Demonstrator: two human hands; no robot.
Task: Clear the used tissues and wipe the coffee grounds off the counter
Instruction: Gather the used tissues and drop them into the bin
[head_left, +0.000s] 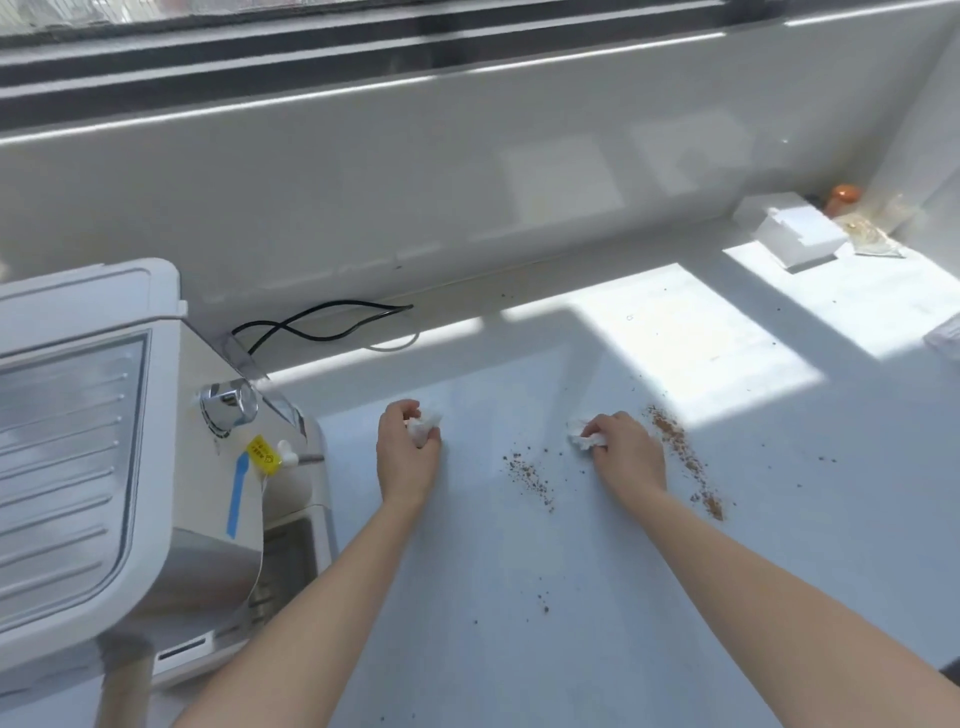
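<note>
The coffee machine (104, 467) at the near left was cut off by the left frame edge, so its full form could not be made out; the small orange-brown object (842, 197) and the clear packet (872, 236) in the far right corner were too small to identify; another pale item (945, 338) was cropped by the right edge. Both forearms reached out over the white counter (519, 597); the left hand (405, 457) was curled almost closed around one crumpled tissue (423, 428), a white wad showing past the fingertips, with the hand resting on the counter just right of the machine; the right hand (628, 452) was likewise curled down, its fingers pinching a second crumpled tissue (584, 439) against the surface. Two tissues were counted, one per hand. The coffee grounds lay in two main trails: a smaller scatter (530, 478) between the hands, and a longer brown line (685, 457) just right of the right hand, running near to far; loose specks were spread further across the counter. One white box (800, 236) sat at the far right in sunlight; one black cable (322, 322) looped behind the machine along the back wall.
</note>
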